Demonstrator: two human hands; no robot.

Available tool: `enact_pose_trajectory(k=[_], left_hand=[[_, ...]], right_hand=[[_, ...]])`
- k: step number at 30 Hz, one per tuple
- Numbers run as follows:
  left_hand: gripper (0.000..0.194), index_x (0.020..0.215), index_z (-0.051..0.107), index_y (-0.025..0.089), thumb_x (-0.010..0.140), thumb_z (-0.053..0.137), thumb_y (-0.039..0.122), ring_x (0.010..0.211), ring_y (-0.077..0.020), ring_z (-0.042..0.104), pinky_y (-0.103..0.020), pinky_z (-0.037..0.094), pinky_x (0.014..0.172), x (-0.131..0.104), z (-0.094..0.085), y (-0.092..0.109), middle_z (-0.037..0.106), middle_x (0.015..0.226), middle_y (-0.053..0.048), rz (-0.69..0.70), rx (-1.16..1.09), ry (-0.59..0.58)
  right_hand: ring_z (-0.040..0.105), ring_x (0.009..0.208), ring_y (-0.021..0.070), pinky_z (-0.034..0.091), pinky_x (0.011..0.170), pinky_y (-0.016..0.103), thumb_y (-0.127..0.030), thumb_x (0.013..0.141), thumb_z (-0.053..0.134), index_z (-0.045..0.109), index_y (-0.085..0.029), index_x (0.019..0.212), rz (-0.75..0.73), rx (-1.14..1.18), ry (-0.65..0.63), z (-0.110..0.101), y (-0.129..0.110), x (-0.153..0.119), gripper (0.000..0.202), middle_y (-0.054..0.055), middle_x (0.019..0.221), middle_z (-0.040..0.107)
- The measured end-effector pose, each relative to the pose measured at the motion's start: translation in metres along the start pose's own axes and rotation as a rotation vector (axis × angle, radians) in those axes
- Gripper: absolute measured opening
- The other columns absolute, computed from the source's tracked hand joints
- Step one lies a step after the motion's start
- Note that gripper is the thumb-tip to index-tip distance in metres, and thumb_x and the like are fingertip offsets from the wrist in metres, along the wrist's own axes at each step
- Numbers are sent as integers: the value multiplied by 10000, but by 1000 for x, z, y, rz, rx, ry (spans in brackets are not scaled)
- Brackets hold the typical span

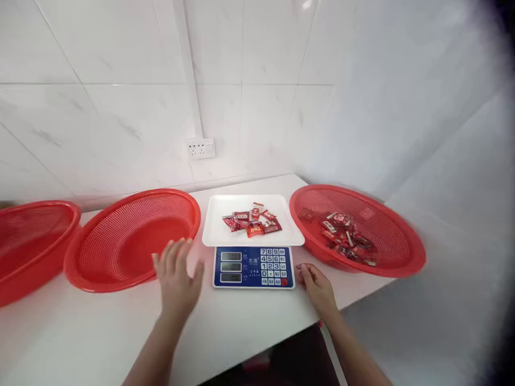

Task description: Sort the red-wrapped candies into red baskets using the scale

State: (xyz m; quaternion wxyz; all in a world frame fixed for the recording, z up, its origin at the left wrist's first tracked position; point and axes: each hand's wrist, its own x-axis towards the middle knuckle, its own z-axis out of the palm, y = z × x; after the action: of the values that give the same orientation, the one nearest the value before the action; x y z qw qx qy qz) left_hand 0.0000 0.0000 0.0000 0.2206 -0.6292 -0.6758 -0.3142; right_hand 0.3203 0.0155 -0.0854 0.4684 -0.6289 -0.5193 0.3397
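Observation:
A white-and-blue digital scale (251, 268) stands on the table, its keypad and three small displays facing me. On its white weighing tray (215, 222) lies a loose pile of small wrapped snacks (257, 225) in red and dark wrappers. My left hand (177, 273) is held up with fingers spread, holding nothing, in front of the middle red basket's right rim. Close by the scale's lower right corner, my right hand (316, 287) has its fingers curled together. Whether something small sits between its fingertips is hard to make out.
To the right is a red mesh basket (396, 230) with more wrapped snacks (348, 238) inside. Left of the scale stands another red basket (100, 236), with a third (24, 246) beyond it. Behind the white table (100, 332) is a tiled wall with a socket (201, 148).

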Motion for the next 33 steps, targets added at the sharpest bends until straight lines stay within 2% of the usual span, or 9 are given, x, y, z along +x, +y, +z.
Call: enact_pose_trajectory(k=[4,7,11,14,17,19,23,28,33], left_hand=[[458,1207,527,150,874,419,445,1230,-321,429,-574,91,1072,13,0,-41,633,1139,-144,24,133,-132],[458,1207,522,157,882,394,453,1163,-303,501,-579,141,1057,24,-1,-45,627,1144,-160,19,106,-233],[464,1246,478,185,885,373,458,1346,-314,246,-569,158,1066,48,5,-15,438,1378,-137,62,-75,-323],[533,1314,395,174,886,345,487,1379,-286,153,-492,221,1078,76,18,17,360,1433,-121,210,-287,-549],[584,1324,391,208,838,430,530,1323,-238,303,-363,330,1034,104,34,42,429,1394,-81,386,-359,-715],[611,1295,434,227,782,511,550,1255,-242,391,-348,362,1000,117,45,53,497,1334,-71,460,-349,-769],[651,1262,474,204,735,549,576,1148,-303,460,-407,415,905,129,60,66,562,1218,-118,499,-272,-807],[385,1219,506,314,865,418,437,1082,-238,490,-348,440,830,124,64,70,533,1193,-59,531,-225,-732],[295,1080,595,282,890,391,378,1050,-206,501,-310,449,805,119,60,61,588,1127,-38,553,-210,-683]], right_hand=[[501,558,160,422,559,274,-617,798,423,590,-188,830,-5,-23,-6,-2,-3,-2,462,-9,588,515],[498,539,162,419,542,276,-619,791,425,599,-185,819,-24,-34,2,-2,-7,-3,469,-5,568,523],[500,529,160,420,527,271,-602,797,430,604,-186,810,-52,-31,-2,-1,-9,-3,451,-3,561,532],[516,555,163,424,539,265,-582,803,445,602,-188,803,-67,-36,-13,0,-6,-4,424,2,579,547],[520,556,164,425,537,261,-587,799,448,603,-188,793,-70,-37,-16,0,-2,-4,428,4,578,550],[525,558,167,428,539,262,-592,797,447,607,-190,798,-69,-48,-16,0,-2,-4,433,6,583,561],[565,622,188,444,592,271,-586,802,441,606,-196,787,-91,-71,-37,0,-6,-6,424,32,659,620],[568,628,191,440,602,271,-580,814,416,597,-199,782,-104,-107,-58,-1,-12,-7,423,35,674,631],[579,633,192,446,600,268,-573,819,417,590,-204,771,-103,-89,-69,-1,-11,-7,411,34,678,638]])
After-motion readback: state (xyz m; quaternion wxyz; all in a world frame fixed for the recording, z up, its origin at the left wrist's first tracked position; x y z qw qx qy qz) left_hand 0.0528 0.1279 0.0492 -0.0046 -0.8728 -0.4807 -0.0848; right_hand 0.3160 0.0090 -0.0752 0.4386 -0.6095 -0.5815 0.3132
